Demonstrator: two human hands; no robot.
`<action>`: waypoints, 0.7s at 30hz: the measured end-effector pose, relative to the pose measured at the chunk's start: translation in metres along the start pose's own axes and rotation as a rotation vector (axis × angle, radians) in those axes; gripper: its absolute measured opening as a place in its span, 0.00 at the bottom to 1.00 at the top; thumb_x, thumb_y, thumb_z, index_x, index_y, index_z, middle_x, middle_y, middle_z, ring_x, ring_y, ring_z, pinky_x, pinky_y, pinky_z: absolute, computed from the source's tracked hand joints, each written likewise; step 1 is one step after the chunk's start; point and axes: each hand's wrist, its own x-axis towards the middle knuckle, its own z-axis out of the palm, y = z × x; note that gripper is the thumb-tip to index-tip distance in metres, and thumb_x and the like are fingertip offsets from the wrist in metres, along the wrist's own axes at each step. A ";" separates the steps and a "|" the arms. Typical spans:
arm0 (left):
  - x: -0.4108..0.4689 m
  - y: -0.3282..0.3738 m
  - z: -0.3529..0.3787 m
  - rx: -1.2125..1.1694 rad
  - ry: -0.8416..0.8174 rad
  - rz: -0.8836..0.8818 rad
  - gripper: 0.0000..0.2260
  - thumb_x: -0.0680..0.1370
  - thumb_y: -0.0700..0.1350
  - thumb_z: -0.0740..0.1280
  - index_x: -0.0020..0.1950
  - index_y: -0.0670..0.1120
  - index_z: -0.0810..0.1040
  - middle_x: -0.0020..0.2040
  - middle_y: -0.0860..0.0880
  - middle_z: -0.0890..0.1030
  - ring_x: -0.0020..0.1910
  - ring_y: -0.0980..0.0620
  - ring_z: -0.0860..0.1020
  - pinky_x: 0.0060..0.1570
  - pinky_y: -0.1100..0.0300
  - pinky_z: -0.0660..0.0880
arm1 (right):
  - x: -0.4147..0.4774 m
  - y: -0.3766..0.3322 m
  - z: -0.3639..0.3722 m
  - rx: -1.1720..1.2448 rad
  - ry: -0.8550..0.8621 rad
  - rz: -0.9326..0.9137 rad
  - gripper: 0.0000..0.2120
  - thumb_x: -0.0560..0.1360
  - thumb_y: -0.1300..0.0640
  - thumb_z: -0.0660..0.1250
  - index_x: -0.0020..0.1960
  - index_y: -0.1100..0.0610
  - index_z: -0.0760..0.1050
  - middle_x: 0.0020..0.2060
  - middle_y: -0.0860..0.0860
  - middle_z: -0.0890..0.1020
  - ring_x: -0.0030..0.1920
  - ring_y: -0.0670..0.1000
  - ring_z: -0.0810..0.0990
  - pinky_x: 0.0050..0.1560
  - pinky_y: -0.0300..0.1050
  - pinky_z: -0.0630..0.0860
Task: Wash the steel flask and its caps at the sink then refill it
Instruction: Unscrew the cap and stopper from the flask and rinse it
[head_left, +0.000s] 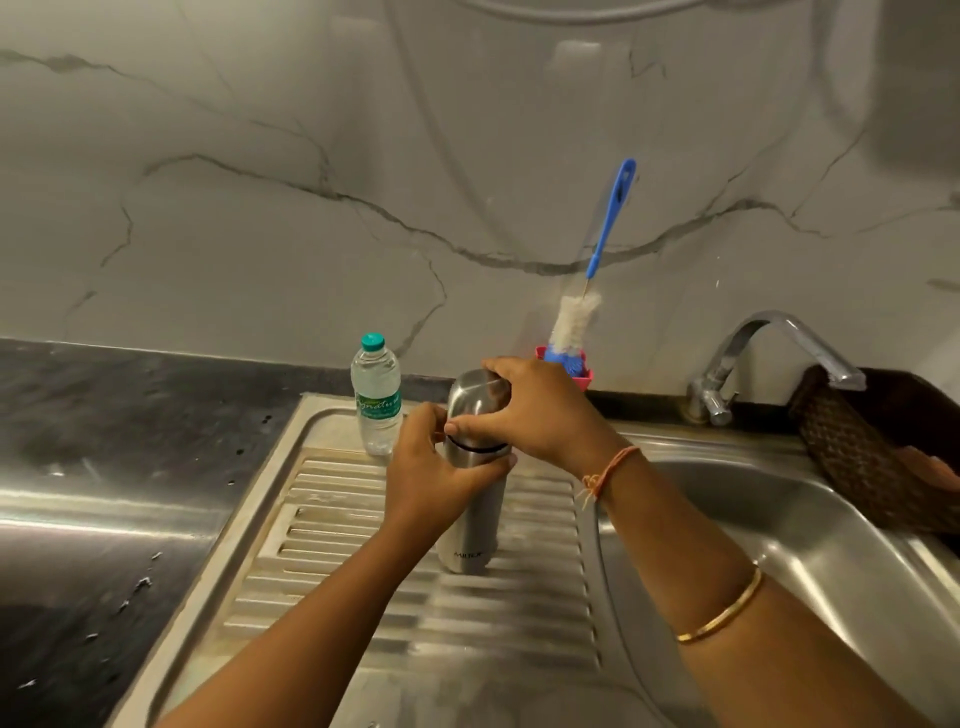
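Marble-veined wall panels back a steel sink with a ribbed drainboard set into a dark worktop. The steel flask stands upright on the drainboard. The left hand wraps around its body just under the seam, and the right hand grasps the domed outer cap from above.

The cap sits on the flask with only a thin dark gap at the joint, so this looks like the opening twist; whether it is being loosened or tightened cannot be told. No water runs from the tap, and the bottle brush stands untouched in its pink holder against the wall. A plastic water bottle, capped and seemingly full, waits just behind the flask.

By that evidence the task is probably near its start: uncapping, washing flask and caps, and refilling all appear to lie ahead.
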 end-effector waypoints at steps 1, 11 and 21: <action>-0.003 -0.002 -0.001 0.006 -0.003 -0.002 0.24 0.60 0.53 0.79 0.42 0.56 0.65 0.43 0.52 0.75 0.43 0.57 0.74 0.40 0.66 0.72 | -0.001 0.000 0.002 -0.021 -0.012 0.003 0.32 0.68 0.44 0.73 0.65 0.59 0.69 0.57 0.55 0.78 0.56 0.53 0.76 0.58 0.47 0.76; -0.008 -0.012 -0.011 0.030 -0.065 -0.030 0.25 0.60 0.52 0.80 0.44 0.58 0.65 0.45 0.53 0.73 0.43 0.57 0.75 0.42 0.60 0.78 | 0.003 -0.013 0.014 -0.312 -0.114 -0.027 0.31 0.68 0.35 0.68 0.61 0.55 0.70 0.54 0.52 0.76 0.49 0.50 0.74 0.49 0.42 0.73; 0.000 -0.016 -0.027 0.057 -0.194 0.077 0.26 0.57 0.66 0.71 0.51 0.58 0.74 0.48 0.59 0.74 0.48 0.61 0.74 0.45 0.63 0.76 | 0.017 -0.025 0.003 -0.430 -0.341 -0.190 0.27 0.71 0.45 0.70 0.64 0.56 0.69 0.56 0.53 0.75 0.49 0.50 0.72 0.46 0.39 0.70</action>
